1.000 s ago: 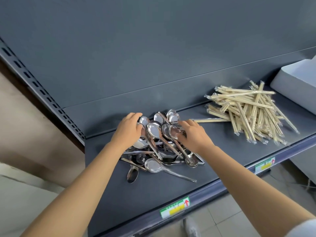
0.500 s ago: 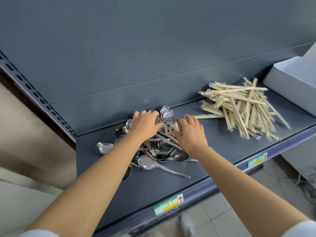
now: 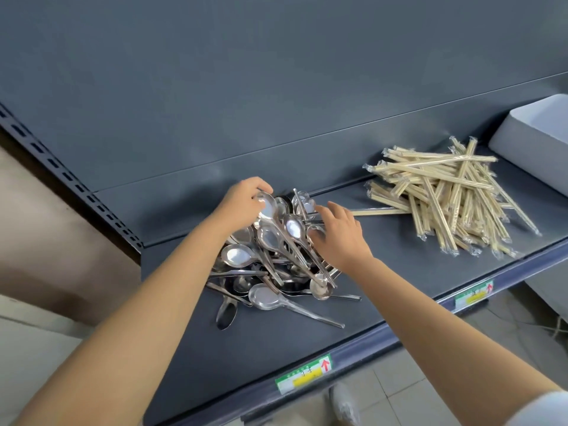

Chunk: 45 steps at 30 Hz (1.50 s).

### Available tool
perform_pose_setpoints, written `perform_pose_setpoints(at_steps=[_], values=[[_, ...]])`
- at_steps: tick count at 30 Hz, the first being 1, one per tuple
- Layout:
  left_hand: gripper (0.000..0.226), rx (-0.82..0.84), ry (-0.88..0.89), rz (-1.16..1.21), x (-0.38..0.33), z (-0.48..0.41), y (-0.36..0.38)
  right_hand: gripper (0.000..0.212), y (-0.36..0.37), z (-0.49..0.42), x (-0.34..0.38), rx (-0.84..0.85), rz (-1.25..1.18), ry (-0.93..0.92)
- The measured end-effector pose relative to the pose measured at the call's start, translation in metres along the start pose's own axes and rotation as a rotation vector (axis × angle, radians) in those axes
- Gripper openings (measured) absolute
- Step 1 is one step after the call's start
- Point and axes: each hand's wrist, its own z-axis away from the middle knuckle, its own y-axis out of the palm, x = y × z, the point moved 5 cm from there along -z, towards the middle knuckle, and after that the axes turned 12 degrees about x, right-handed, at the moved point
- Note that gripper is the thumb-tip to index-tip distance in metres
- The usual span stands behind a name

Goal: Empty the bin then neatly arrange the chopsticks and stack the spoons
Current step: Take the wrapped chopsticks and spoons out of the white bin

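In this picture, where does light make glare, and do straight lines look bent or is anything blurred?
Head view: bright glare sits on the bowls of the spoons; head view: the shelf front edge bows slightly, a wide-angle effect; head view: the whole frame is soft, so the print on the price label cannot be read.

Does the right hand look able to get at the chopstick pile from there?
Likely yes. The right hand rests on the spoons, and the chopsticks lie to its right on the same shelf, nothing standing between.
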Motion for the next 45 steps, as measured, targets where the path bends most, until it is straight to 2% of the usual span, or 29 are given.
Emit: perform_pose_setpoints(at_steps=[2, 5, 7, 12, 15, 17, 20, 24, 27, 34, 40, 45], values=[[0.04, 0.079, 0.016, -0.038, -0.003, 0.003, -0.009, 0.053, -0.001, 0.002, 0.002, 0.004, -0.002, -0.007], [0.049, 0.34, 0.051, -0.194, -0.003, 0.005, 0.001, 0.05, 0.0, 0.006, 0.005, 0.003, -0.014, -0.013], [0.052, 0.401, 0.07, -0.297, -0.004, 0.008, 0.016, 0.049, 0.003, 0.011, 0.007, 0.008, -0.012, -0.019], [0.05, 0.208, 0.127, -0.211, -0.007, 0.012, 0.035, 0.054, 0.012, 0.027, 0.008, 0.026, 0.029, 0.002], [0.053, 0.183, 0.142, -0.121, -0.011, 0.012, 0.045, 0.053, 0.016, 0.038, 0.009, 0.016, 0.043, 0.023], [0.047, 0.176, 0.155, -0.145, -0.015, 0.017, 0.049, 0.052, 0.018, 0.045, 0.01, 0.018, 0.045, 0.015], [0.041, 0.151, 0.154, -0.277, -0.016, 0.03, 0.048, 0.055, 0.02, 0.054, 0.01, 0.027, 0.072, -0.001], [0.052, 0.119, 0.168, -0.627, -0.02, 0.045, 0.048, 0.063, 0.018, 0.063, 0.003, 0.027, 0.136, 0.048], [0.054, 0.096, 0.181, -0.771, -0.035, 0.05, 0.055, 0.069, 0.007, 0.074, -0.008, 0.02, 0.163, 0.098], [0.06, 0.002, 0.334, -0.835, -0.141, 0.038, 0.099, 0.068, -0.06, 0.113, -0.082, -0.069, 0.108, 0.215], [0.064, -0.024, 0.466, -0.837, -0.271, 0.008, 0.186, 0.053, -0.139, 0.171, -0.204, -0.26, 0.095, 0.311], [0.047, 0.018, 0.524, -0.733, -0.379, -0.019, 0.285, 0.054, -0.194, 0.223, -0.323, -0.319, 0.056, 0.359]])
